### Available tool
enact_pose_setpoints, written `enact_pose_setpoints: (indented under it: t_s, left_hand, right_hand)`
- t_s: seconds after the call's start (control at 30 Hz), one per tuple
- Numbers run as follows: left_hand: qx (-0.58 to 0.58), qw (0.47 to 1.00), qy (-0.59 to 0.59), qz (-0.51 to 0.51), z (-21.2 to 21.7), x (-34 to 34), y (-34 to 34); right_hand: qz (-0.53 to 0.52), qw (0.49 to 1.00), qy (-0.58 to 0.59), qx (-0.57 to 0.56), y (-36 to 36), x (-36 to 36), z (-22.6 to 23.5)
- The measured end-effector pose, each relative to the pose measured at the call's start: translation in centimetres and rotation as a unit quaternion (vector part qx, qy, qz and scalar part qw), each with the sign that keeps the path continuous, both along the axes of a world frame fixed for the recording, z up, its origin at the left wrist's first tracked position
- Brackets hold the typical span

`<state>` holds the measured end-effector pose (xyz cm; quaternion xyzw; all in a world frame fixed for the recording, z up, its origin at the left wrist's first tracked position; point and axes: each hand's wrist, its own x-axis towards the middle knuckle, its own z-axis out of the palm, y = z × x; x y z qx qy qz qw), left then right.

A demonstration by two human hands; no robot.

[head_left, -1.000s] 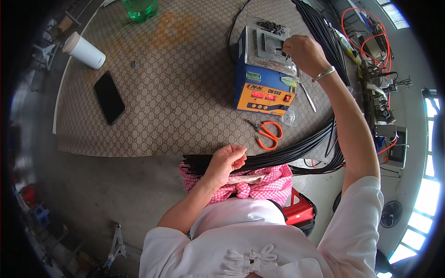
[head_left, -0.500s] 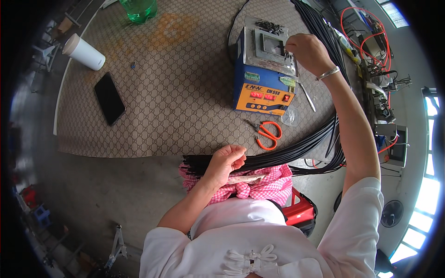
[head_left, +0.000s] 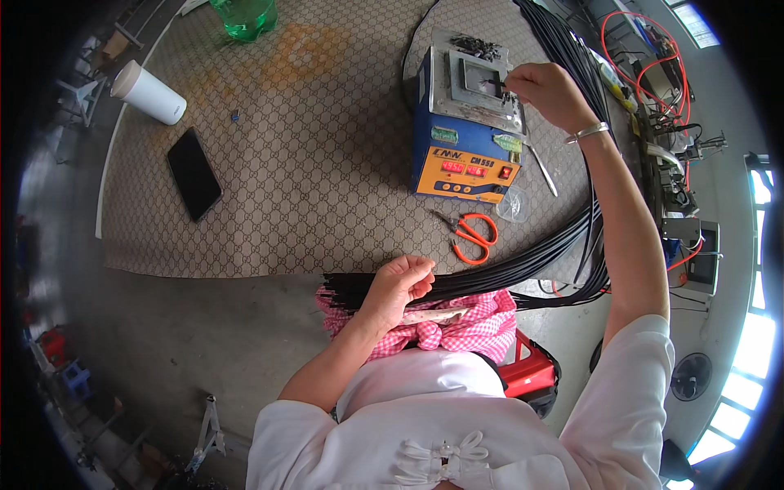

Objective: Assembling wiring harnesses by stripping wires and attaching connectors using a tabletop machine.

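Note:
A blue solder pot (head_left: 469,155) with an orange front panel and red lit digits stands at the right of the table. Over its square basin of metal (head_left: 482,79), my right hand (head_left: 549,91) is pinched closed. A small dark sliver shows at the fingertips; its kind cannot be made out. My left hand (head_left: 400,286) is curled closed at the near edge, resting by a thick bundle of black cables (head_left: 498,273). Whatever its fingers hold is hidden. Pliers with orange handles (head_left: 474,238) lie between the left hand and the pot.
Black scraps (head_left: 476,46) lie on the pot's far rim. Beside the pot are a thin metal tool (head_left: 542,170) and a clear plastic cup (head_left: 513,204). Farther left are a phone (head_left: 194,174), a white tumbler (head_left: 153,96) and a green bottle (head_left: 245,20). Pink checked cloth (head_left: 482,322) covers my lap.
My right hand has shifted slightly right and nearer to me, and the dark sliver at its fingertips shows more clearly over the basin. The left hand has stayed put.

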<state>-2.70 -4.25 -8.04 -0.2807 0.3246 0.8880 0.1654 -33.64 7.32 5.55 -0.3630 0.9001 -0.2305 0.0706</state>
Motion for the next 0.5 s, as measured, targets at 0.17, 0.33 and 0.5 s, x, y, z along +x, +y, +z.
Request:
enact_pose_setpoints:
  t_s: [0.17,0.33,0.5]
  left_hand:
    - [0.000,1.000,-0.002,-0.003,0.1,0.0,-0.1]
    - [-0.002,1.000,-0.004,-0.004,0.3,0.0,0.0]
    - [-0.001,1.000,-0.001,-0.003,1.0,0.0,0.1]
  right_hand:
    - [0.005,1.000,-0.006,0.000,0.0,0.3,0.3]
    - [-0.042,0.990,-0.129,-0.037,-0.2,2.3,1.6]
    - [-0.051,0.947,-0.282,-0.143,0.4,4.3,1.3]
